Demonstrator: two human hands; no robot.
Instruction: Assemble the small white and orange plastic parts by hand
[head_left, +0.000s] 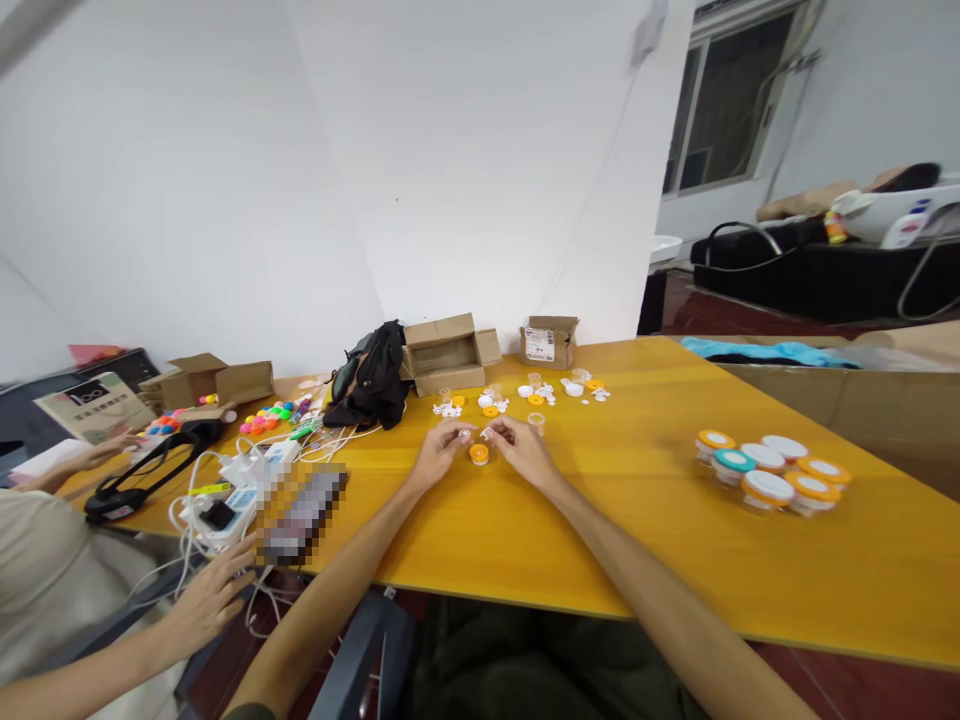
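Observation:
My left hand (pixel 441 452) is pinched on a small white plastic piece (pixel 465 434). Facing it, my right hand (pixel 520 448) pinches another small white plastic piece (pixel 487 433). Just below and between the fingertips sits a small orange-topped piece (pixel 479 455), apart from both hands. A clear cup (pixel 536 422) stands close behind my right hand. Farther back lie loose white plastic parts (pixel 448 408), an orange ring (pixel 490 411) and more clear cups (pixel 535 381). The exact shape of the pinched pieces is too small to make out.
Lidded clear jars (pixel 769 488) cluster at right. Cardboard boxes (pixel 444 385) and a black bag (pixel 371 375) line the back. On the left are a power strip (pixel 244 505), cables, a pixelated phone-like object (pixel 304 515) and another person's hand (pixel 217 585).

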